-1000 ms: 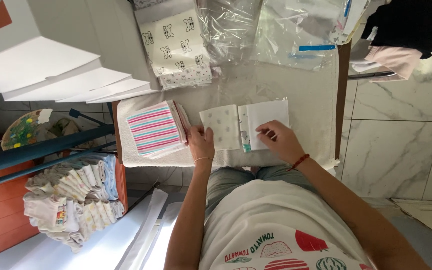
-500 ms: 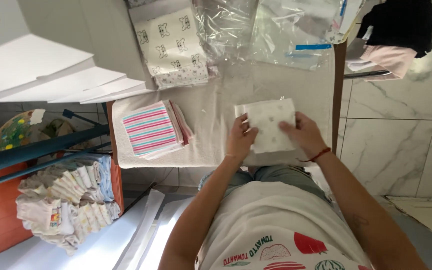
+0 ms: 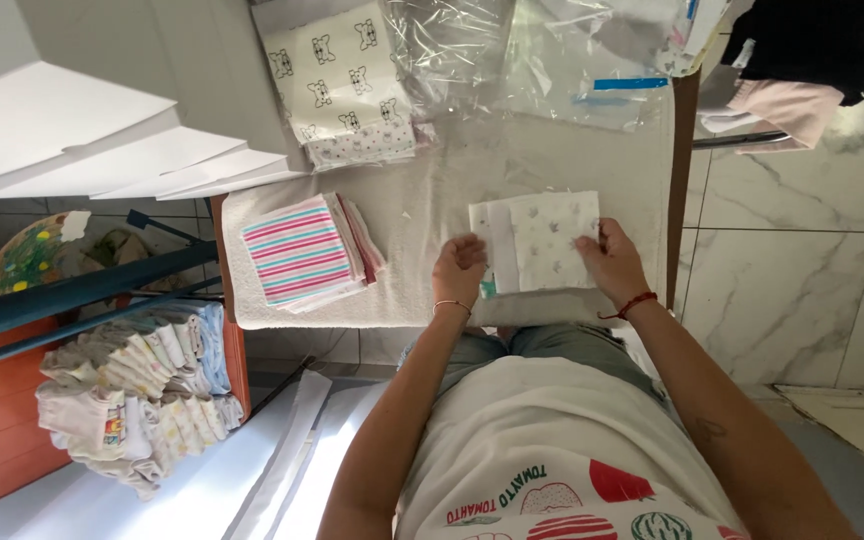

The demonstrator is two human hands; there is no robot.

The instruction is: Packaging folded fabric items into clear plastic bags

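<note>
Both hands have shifted since half a second ago: the left hand (image 3: 459, 268) now presses flat on the left part of the folded white spotted cloth (image 3: 550, 240), while the right hand (image 3: 609, 262) pinches its right edge, at the worktop's (image 3: 422, 215) near right edge. Further left lies the striped cloth stack (image 3: 302, 250), untouched. What lies under the cloth's layers is hidden, and the clear plastic bags (image 3: 512, 50) at the far edge are cut off.
</note>
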